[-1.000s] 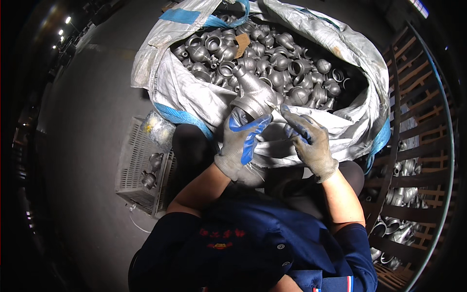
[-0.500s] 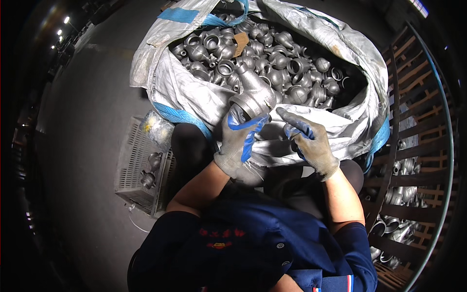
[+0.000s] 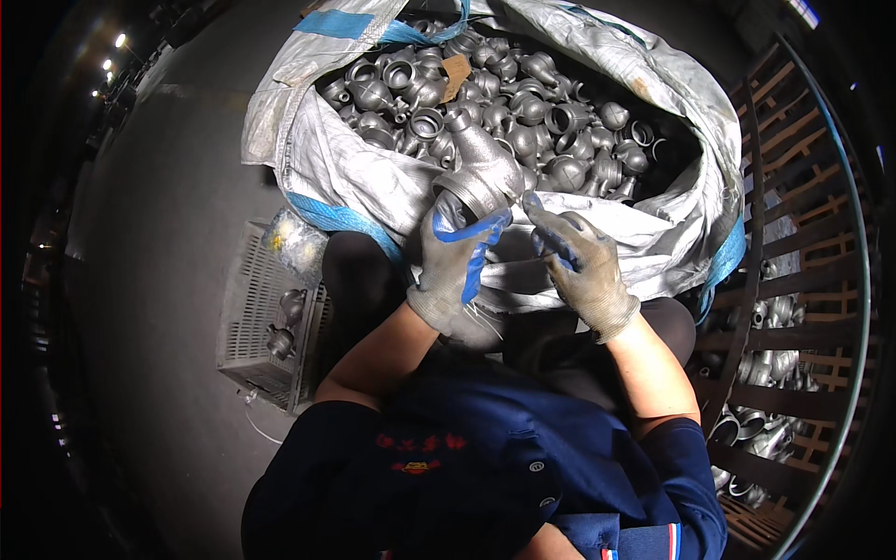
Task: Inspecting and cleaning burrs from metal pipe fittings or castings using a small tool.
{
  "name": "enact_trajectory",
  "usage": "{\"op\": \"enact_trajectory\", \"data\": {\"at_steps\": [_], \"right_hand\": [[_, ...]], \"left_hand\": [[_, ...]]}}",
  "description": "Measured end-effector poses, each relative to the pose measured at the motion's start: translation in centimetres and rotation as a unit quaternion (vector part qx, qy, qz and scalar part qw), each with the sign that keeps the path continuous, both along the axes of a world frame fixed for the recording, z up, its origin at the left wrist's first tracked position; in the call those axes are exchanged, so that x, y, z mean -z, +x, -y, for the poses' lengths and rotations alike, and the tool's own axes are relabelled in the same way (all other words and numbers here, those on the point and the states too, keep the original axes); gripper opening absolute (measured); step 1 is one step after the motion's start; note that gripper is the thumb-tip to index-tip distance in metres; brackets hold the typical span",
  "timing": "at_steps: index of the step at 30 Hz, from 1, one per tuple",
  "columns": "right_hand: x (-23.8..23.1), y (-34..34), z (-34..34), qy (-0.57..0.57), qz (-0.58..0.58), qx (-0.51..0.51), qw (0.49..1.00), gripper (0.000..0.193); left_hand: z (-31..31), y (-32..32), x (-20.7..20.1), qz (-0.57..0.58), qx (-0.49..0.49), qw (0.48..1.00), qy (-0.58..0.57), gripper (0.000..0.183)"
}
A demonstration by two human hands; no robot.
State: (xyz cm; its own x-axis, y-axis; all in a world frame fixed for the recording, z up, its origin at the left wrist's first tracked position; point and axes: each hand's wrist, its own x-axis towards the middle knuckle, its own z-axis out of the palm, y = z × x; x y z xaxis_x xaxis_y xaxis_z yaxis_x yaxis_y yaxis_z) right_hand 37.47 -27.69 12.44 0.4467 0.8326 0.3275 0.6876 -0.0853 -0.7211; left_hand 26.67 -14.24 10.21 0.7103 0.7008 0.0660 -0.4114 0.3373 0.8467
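A grey metal casting (image 3: 483,161), neck tilted up over the near edge of a white bag (image 3: 350,177), is held by the gloved left hand (image 3: 455,254), clasped at its wide ringed end. The gloved right hand (image 3: 583,263) is just beside, fingers curled; whether it grips anything is unclear. The one-handed hold could slip on rounded metal, dropping the casting. Marks on the bag's brown cardboard piece (image 3: 455,75) are unreadable; the navy shirt (image 3: 467,495) bears red lettering (image 3: 420,441).
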Motion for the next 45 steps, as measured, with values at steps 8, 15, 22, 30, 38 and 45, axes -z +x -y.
{"op": "enact_trajectory", "data": {"at_steps": [8, 15, 22, 30, 38, 45], "right_hand": [[0.0, 0.1, -0.2, 0.018, -0.099, -0.034, 0.994, 0.04], [-1.3, 1.1, 0.2, 0.034, -0.405, 0.058, 0.912, 0.041], [-0.8, 1.0, -0.2, 0.035, -0.43, 0.101, 0.897, 0.041], [-0.3, 1.8, 0.0, 0.064, -0.482, 0.054, 0.872, 0.042], [-0.3, 2.8, 0.3, 0.05, -0.39, 0.061, 0.917, 0.027], [1.5, 3.1, 0.0, 0.14, -0.423, 0.125, 0.887, 0.056]], "left_hand": [[-0.4, 0.0, 0.3, -0.023, 0.002, 1.0, -0.008, 0.03], [-0.6, -0.1, 0.8, 0.046, 0.007, 0.999, 0.017, 0.028], [-1.5, 0.1, 0.5, -0.049, 0.005, 0.998, -0.045, 0.022], [-1.9, -0.6, 0.6, -0.033, 0.083, 0.989, -0.119, 0.027], [-2.2, -1.5, 1.8, -0.003, 0.18, 0.982, -0.06, 0.038], [-0.2, -1.5, 1.4, -0.033, 0.163, 0.982, -0.09, 0.024]]}}
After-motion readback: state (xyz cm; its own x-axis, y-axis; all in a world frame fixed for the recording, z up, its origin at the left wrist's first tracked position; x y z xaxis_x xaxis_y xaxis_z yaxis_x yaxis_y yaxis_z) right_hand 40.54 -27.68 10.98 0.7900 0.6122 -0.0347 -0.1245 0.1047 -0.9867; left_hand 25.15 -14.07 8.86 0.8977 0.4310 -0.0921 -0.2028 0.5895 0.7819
